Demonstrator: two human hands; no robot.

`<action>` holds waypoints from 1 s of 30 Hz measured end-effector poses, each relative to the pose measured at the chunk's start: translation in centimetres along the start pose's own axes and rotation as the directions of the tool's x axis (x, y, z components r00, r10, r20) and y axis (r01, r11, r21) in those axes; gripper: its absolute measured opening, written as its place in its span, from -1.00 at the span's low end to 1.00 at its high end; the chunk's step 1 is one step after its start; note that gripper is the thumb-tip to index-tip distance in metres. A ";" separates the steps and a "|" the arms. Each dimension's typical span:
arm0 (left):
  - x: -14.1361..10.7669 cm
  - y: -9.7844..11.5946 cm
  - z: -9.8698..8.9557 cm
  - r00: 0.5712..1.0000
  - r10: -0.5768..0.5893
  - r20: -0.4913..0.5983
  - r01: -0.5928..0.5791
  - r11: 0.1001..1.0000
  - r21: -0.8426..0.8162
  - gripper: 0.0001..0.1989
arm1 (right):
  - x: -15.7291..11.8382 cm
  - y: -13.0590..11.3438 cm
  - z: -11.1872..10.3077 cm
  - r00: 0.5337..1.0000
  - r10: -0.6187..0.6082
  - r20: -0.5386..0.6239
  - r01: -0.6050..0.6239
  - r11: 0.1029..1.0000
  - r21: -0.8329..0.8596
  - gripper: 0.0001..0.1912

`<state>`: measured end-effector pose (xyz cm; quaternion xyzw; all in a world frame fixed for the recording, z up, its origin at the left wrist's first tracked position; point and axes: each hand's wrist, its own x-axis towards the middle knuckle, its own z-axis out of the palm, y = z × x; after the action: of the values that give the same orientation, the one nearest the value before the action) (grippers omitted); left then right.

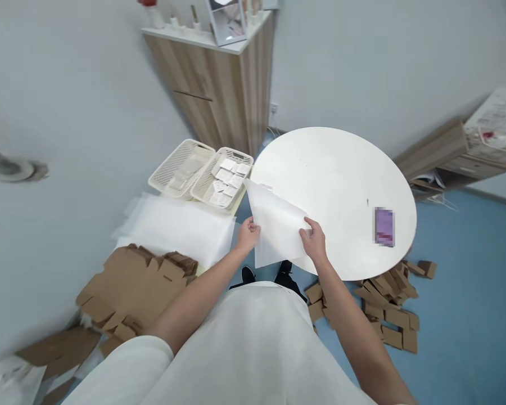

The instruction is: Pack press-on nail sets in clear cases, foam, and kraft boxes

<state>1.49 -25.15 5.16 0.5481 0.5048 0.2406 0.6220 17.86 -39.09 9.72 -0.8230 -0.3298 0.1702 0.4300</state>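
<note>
A thin white translucent sheet (278, 225) is stretched between my two hands, over the near left edge of the round white table (333, 169). My left hand (248, 234) pinches its left edge, fingers curled. At the right edge, my right hand (313, 239) grips it with the thumb on the near face. Whether it is paper or plastic film I cannot tell. A stack of similar white sheets (181, 225) lies to the left of my left hand. Beyond that stack stand two white plastic baskets, one with small white packets (227, 179), the other basket (181, 169) with clear flat pieces.
Flat brown cardboard (139, 287) is piled at the left front. Folded cardboard boxes (392, 309) lie on the blue floor under the table's right side. A blurred purple item (384, 227) rests on the table. A wooden cabinet (215, 84) stands at the back.
</note>
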 end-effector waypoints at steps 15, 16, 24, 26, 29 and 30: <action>3.1 -1.0 14.4 0.982 0.013 0.187 -0.101 0.875 0.473 -0.58 | 0.1 14.8 -8.4 0.964 0.199 0.178 -0.110 0.903 -0.416 -0.57; 3.2 -1.0 14.7 0.982 0.015 0.186 -0.106 0.867 0.487 -0.58 | 0.3 15.1 -8.5 0.963 0.189 0.192 -0.083 0.886 -0.456 -0.58; 3.0 -0.9 15.9 0.982 0.052 0.181 -0.157 0.757 0.634 -0.58 | 0.5 15.8 -9.0 0.973 0.123 0.193 0.004 0.835 -0.550 -0.60; 2.6 -0.8 15.9 0.976 0.128 0.174 -0.214 0.685 0.696 -0.53 | 0.3 15.3 -9.1 0.984 0.082 0.158 0.023 0.820 -0.572 -0.58; 1.6 -0.6 15.7 0.926 0.265 0.269 -0.367 0.461 0.808 -0.46 | 0.3 14.7 -9.0 0.976 -0.019 0.218 0.145 0.800 -0.582 -0.55; 1.2 -0.5 15.6 0.893 0.275 0.356 -0.440 0.369 0.819 -0.45 | 0.4 14.6 -8.8 0.964 -0.048 0.261 0.197 0.791 -0.580 -0.53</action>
<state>15.75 -31.10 2.48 0.9023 0.3720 0.0278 0.2160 28.90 -50.07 2.81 -0.8676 -0.4676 0.1237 0.1153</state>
